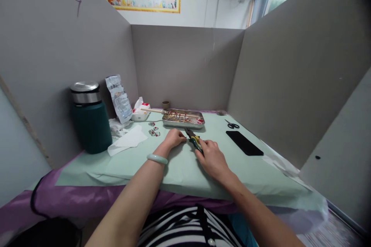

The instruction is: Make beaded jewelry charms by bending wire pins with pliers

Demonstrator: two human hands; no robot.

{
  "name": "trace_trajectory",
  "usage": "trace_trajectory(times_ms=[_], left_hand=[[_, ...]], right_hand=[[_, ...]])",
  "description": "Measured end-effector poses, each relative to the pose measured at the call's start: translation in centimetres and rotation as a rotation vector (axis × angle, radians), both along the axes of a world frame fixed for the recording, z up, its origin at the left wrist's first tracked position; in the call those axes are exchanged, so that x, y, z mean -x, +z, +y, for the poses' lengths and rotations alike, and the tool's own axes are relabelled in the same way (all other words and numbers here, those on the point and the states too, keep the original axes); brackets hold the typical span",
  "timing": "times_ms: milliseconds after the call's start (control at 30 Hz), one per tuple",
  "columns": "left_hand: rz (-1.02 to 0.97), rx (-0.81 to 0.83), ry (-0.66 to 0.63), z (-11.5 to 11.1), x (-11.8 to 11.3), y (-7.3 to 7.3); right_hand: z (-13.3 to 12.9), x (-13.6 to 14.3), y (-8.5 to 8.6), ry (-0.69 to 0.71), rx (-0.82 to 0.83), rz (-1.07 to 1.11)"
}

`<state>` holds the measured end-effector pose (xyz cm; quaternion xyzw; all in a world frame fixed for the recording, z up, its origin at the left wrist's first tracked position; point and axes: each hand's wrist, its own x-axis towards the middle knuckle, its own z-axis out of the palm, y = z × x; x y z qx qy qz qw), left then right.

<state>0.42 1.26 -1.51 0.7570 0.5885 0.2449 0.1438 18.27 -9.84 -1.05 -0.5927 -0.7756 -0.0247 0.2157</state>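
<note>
My right hand [212,157] is closed around the green and yellow handles of the pliers [194,139], whose dark jaws point up and to the left. Just left of the jaws, my left hand [174,138] has its fingers pressed together on something small and dark that I cannot make out. A pale green bangle [157,158] circles my left wrist. Beyond both hands lies a metal tray [183,125] of red and gold beads. Several small red and silver pieces [154,132] rest on the cloth left of my left hand.
At the left stand a dark green flask [91,127] and a foil pouch [119,99], near white paper [127,141] and a tissue pack [140,113]. A black phone-like slab [244,143] and scissors [232,125] lie at the right. Grey partitions [185,67] enclose the table.
</note>
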Motion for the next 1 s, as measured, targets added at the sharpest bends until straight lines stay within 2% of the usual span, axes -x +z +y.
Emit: trace_trajectory(times_ms=[133, 533, 633, 800, 1000], left_hand=[[0.010, -0.004, 0.019, 0.0, 0.0, 0.0], [0.025, -0.029, -0.002, -0.5, -0.2, 0.3], [0.035, -0.046, 0.015, -0.6, -0.2, 0.4], [-0.057, -0.014, 0.009, -0.4, -0.2, 0.2], [-0.003, -0.022, 0.025, -0.3, -0.2, 0.2]], right_hand=[[-0.1, -0.1, 0.1, 0.022, 0.046, -0.031], [0.3, -0.9, 0.3, 0.022, 0.004, 0.004], [0.4, -1.1, 0.4, 0.057, 0.047, -0.007], [0.3, -1.2, 0.3, -0.003, -0.003, 0.024], [-0.2, -1.0, 0.2, 0.012, 0.033, -0.009]])
